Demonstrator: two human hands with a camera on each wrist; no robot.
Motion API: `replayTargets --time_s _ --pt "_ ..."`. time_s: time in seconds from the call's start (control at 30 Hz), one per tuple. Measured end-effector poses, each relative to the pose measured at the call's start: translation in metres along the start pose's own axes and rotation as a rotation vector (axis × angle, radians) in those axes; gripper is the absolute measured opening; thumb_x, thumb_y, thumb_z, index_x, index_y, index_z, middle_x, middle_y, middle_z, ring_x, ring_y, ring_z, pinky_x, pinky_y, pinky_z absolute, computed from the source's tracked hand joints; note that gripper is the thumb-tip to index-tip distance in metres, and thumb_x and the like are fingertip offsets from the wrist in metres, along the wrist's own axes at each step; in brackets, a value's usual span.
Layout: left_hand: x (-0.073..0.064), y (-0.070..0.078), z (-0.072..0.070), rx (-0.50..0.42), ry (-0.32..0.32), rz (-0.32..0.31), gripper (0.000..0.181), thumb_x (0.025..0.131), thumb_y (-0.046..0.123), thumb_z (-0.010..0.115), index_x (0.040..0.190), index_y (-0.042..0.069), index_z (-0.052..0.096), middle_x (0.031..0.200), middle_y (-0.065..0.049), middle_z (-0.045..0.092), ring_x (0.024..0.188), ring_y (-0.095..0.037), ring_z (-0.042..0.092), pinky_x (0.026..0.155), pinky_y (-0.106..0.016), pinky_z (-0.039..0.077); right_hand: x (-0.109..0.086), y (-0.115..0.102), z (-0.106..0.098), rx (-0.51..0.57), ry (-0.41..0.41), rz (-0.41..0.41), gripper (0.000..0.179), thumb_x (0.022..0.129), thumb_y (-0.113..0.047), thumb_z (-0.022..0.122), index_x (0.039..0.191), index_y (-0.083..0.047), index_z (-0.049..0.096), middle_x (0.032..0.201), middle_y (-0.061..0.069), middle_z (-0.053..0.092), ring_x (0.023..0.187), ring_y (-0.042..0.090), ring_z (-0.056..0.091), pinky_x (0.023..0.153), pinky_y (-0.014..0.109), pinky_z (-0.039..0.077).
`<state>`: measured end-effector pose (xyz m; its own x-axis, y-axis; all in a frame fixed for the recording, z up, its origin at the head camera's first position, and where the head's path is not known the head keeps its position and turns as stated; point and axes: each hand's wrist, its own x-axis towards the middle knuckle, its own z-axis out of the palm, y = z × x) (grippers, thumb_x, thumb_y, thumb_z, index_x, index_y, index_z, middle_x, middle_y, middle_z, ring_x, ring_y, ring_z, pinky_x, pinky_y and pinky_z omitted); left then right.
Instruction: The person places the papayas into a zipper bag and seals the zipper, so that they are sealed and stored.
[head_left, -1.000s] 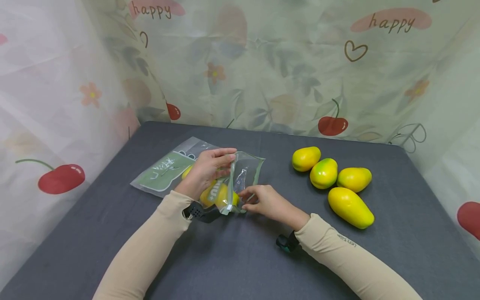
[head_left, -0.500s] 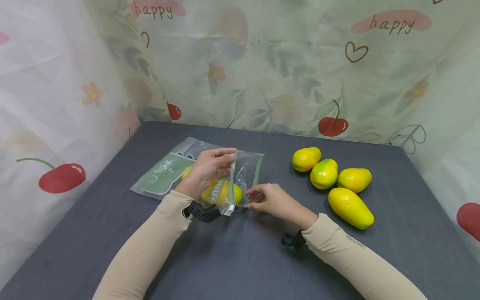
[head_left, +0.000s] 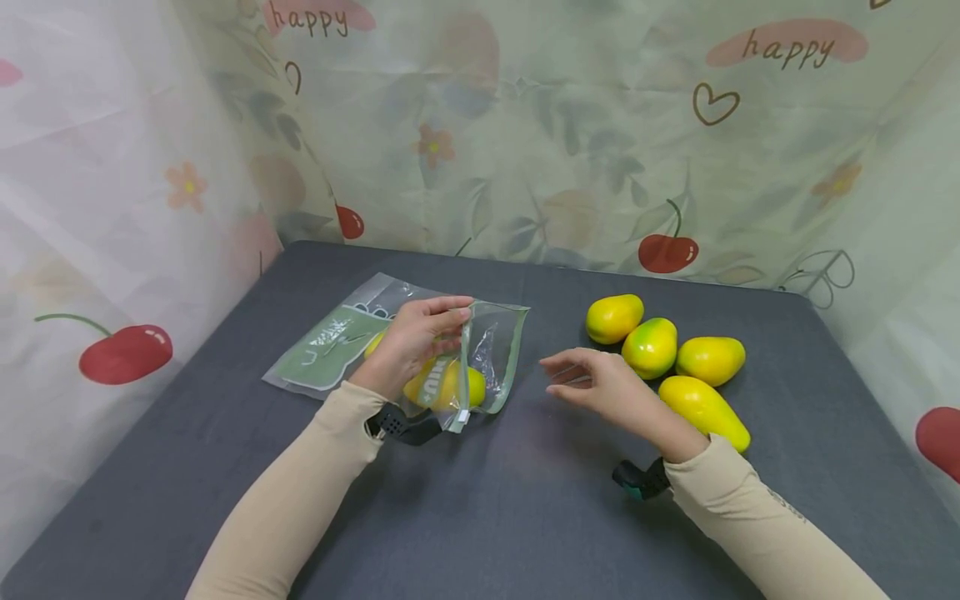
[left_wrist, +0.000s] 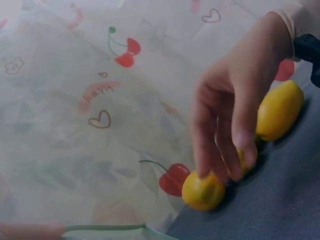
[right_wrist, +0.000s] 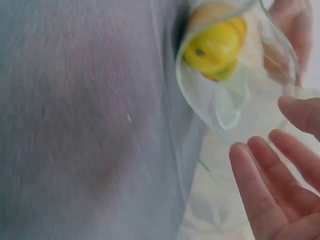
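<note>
Pinching the edge of a clear bag (head_left: 324, 352) near its mouth, the left hand (head_left: 412, 340) keeps its thumb and fingers bent around the plastic. The bag lies on the gray bench (head_left: 450, 525), with its wide mouth facing the right. It has a green picture on it and a little white slider (head_left: 462, 415) by its mouth. Yellow fruits (head_left: 474, 387) sit inside, but the left hand hides part of them, so I can't count them all. The right hand (head_left: 603, 382) hangs over the bench, between the bag and four loose yellow fruits (head_left: 711, 361). Its fingers are loose and a bit apart, and it grips nothing. Those four fruits are close together; one has a green patch, and the longest is partly behind the right arm. Behind the bench hangs a cloth (head_left: 517, 150) with cherries and hearts.
</note>
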<state>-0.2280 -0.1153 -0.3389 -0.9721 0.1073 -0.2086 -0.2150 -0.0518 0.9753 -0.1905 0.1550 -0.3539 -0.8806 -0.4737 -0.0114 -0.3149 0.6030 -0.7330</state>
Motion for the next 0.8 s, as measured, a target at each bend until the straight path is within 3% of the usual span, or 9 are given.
replayTargets --time_s 0.13,0.3,0.37,0.53,0.67,0.8 --pt "0.000 0.000 0.000 0.005 0.000 -0.002 0.035 0.095 0.015 0.063 0.129 0.006 0.062 0.088 0.004 0.061 0.075 -0.010 0.057 0.071 -0.022 0.053 -0.012 0.001 -0.016 0.039 0.085 -0.001 0.042 0.088 -0.017 0.072 0.128 -0.009 0.061 0.128 0.010 0.062 0.114 0.027 0.062 0.092 0.041 0.053" --pt "0.000 -0.001 0.000 -0.006 -0.001 -0.005 0.036 0.094 0.015 0.064 0.129 0.006 0.062 0.088 0.003 0.060 0.074 -0.010 0.057 0.071 -0.023 0.053 -0.028 0.005 -0.033 -0.009 0.209 -0.084 0.045 0.089 -0.020 0.071 0.130 -0.008 0.058 0.132 0.007 0.060 0.116 0.025 0.060 0.095 0.038 0.051" --pt "0.000 -0.001 0.000 -0.013 -0.001 -0.008 0.036 0.094 0.014 0.064 0.129 0.005 0.062 0.087 0.003 0.061 0.074 -0.010 0.057 0.070 -0.023 0.053 -0.035 0.006 -0.040 -0.054 0.274 -0.135 0.046 0.089 -0.019 0.071 0.131 -0.008 0.057 0.131 0.007 0.060 0.116 0.020 0.059 0.097 0.030 0.049" --pt "0.000 -0.002 0.000 -0.018 -0.002 -0.012 0.037 0.094 0.013 0.064 0.130 0.004 0.061 0.087 0.003 0.060 0.074 -0.011 0.056 0.070 -0.022 0.054 -0.052 0.009 -0.056 -0.171 0.436 -0.257 0.050 0.085 -0.005 0.074 0.132 -0.006 0.057 0.129 0.008 0.060 0.114 -0.006 0.052 0.094 0.004 0.039" --pt "0.001 -0.002 0.000 -0.019 -0.003 -0.012 0.036 0.094 0.013 0.064 0.129 0.005 0.062 0.087 0.002 0.060 0.073 -0.010 0.056 0.070 -0.022 0.054 -0.065 0.013 -0.065 -0.226 0.524 -0.318 0.060 0.079 0.004 0.076 0.134 -0.007 0.056 0.130 0.005 0.058 0.113 -0.015 0.046 0.094 0.001 0.036" --pt "0.001 -0.002 0.000 -0.021 -0.003 -0.011 0.036 0.094 0.013 0.064 0.129 0.005 0.062 0.087 0.003 0.060 0.073 -0.010 0.057 0.069 -0.022 0.053 -0.075 0.022 -0.067 -0.257 0.549 -0.306 0.071 0.078 0.004 0.077 0.141 -0.015 0.050 0.135 0.006 0.054 0.115 -0.017 0.043 0.095 0.000 0.033"
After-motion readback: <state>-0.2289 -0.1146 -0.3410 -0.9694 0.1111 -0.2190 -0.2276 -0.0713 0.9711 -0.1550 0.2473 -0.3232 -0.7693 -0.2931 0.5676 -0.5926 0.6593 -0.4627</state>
